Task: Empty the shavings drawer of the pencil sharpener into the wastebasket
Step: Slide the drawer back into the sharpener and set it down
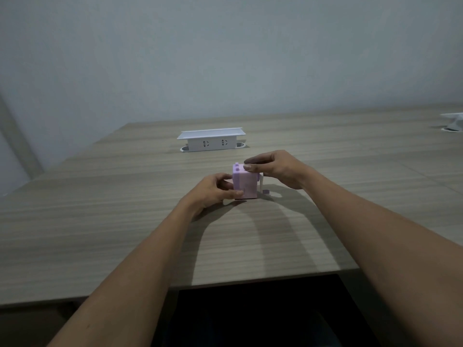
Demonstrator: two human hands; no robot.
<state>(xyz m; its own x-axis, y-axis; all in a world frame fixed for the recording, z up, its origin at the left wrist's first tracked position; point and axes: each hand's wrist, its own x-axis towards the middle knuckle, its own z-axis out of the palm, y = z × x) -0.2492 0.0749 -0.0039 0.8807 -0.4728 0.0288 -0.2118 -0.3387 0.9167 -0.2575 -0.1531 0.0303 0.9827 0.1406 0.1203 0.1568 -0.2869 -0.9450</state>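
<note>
A small purple pencil sharpener (pixel 246 182) stands upright on the wooden table (pixel 125 221), its crank handle sticking out on the right side. My right hand (pixel 278 169) grips the top of the sharpener with thumb and fingers. My left hand (pixel 213 190) pinches the lower left front of the sharpener, where the shavings drawer sits; the drawer looks flush with the body. No wastebasket is in view.
A white pop-up power socket box (pixel 211 141) rises from the table behind the sharpener. Another white fixture (pixel 454 122) sits at the far right edge. The table's near edge runs just above a dark area (pixel 263 314) below me.
</note>
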